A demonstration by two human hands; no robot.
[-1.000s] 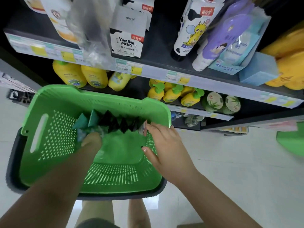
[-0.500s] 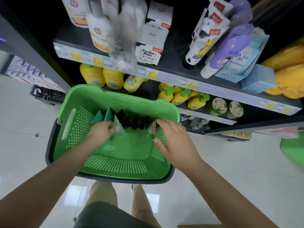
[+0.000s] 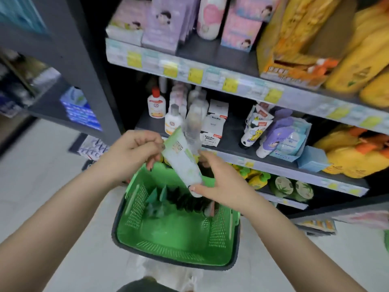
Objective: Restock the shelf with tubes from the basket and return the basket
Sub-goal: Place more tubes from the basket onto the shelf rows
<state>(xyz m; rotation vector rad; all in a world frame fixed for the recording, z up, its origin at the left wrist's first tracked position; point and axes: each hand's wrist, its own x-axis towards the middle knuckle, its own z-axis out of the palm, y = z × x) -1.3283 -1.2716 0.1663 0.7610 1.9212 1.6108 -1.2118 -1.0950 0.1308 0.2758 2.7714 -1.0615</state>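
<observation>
A pale green tube (image 3: 182,160) is held slanted above the green basket (image 3: 174,243), crimped end up toward the shelf. My left hand (image 3: 131,153) pinches its upper end. My right hand (image 3: 219,182) grips its lower cap end. Several more tubes (image 3: 179,200), teal and dark, stand in a row along the basket's far side. The basket sits on the floor in front of the dark shelf (image 3: 231,131), which carries bottles, boxes and tubes.
A dark upright post (image 3: 92,81) of the shelving stands to the left. Yellow packs (image 3: 355,152) fill the right of the shelves. Yellow bottles and round tins (image 3: 292,187) sit on the lower shelf. Pale floor tiles (image 3: 52,169) surround the basket.
Both hands have risen out of the basket with one pale green tube between them. The view has tilted up, showing more of the shelves.
</observation>
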